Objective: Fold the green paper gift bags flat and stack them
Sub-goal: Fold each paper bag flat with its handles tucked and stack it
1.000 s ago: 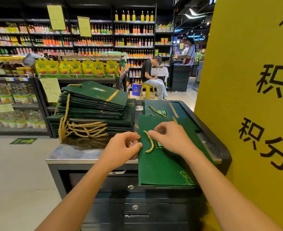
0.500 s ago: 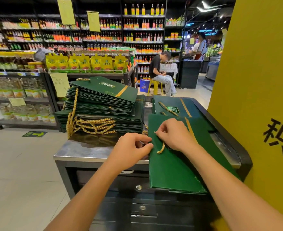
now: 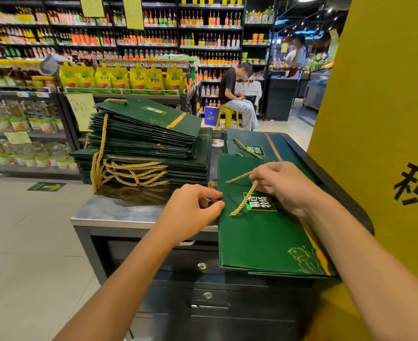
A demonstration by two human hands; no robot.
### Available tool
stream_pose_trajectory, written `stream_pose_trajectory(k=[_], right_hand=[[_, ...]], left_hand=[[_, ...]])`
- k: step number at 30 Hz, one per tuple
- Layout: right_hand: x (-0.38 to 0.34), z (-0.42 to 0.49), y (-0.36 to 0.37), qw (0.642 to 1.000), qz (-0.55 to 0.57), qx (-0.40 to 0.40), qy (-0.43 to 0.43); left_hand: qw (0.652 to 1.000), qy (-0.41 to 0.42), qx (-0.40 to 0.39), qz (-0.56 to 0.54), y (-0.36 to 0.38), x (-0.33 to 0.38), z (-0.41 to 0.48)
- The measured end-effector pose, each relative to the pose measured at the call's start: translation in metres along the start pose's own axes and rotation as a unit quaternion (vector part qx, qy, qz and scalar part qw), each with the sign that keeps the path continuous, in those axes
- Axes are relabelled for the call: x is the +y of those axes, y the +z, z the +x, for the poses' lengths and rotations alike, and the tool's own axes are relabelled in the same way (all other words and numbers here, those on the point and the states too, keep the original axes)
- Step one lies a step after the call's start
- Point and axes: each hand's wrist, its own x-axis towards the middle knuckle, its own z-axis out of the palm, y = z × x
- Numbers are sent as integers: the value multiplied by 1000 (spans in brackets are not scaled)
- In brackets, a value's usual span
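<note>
A flat green gift bag [image 3: 259,237] lies on the right side of the metal counter [image 3: 119,212], its near end hanging over the front edge. My right hand [image 3: 284,185] pinches its gold rope handle [image 3: 243,200] near the bag's top. My left hand [image 3: 193,210] pinches the bag's upper left edge, beside a gold rope loop. Another flat green bag [image 3: 257,143] lies behind it. A tall stack of folded green bags [image 3: 148,141] with gold handles hanging out sits on the counter's left.
A big yellow sign board [image 3: 385,119] stands close on the right. The counter has locked drawers [image 3: 208,296] below. Store shelves [image 3: 30,107] line the back, and a person sits on a yellow stool [image 3: 227,116] beyond the counter. Tiled floor lies to the left.
My right hand has drawn the gold handle up and to the right, uncovering the bag's label. My left hand stays at the bag's left edge. The camera moved closer.
</note>
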Motion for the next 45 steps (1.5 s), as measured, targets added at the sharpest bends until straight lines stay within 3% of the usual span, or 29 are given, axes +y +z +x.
stream_pose_trajectory(k=[3, 7, 8, 14, 24, 29, 33, 38, 45], right_hand=[[-3, -15, -1, 990, -106, -9, -96], [-2, -39, -5, 948, -208, -196, -138], [0, -41, -5, 939, -229, -212, -147], [17, -41, -1, 942, -224, -141, -205], [19, -41, 0, 962, -158, -110, -192], [18, -37, -1, 979, -97, -54, -170], [21, -31, -6, 992, 26, 11, -122], [20, -27, -8, 980, 182, 55, -54], [16, -33, -9, 990, 88, 83, -78]], left_hand=[[1000, 0, -7, -11, -2, -2, 0], [1000, 4, -10, -16, -1, -3, 0], [1000, 3, -11, -16, -1, -3, 0], [1000, 4, -13, -27, 0, -5, -1], [998, -9, -20, -62, -1, -5, 2], [997, -18, -18, -77, 0, -6, 2], [997, -15, -20, -73, 0, -8, 3], [998, -2, -17, -62, -1, -6, 2], [999, -5, -17, -44, -2, -2, 0]])
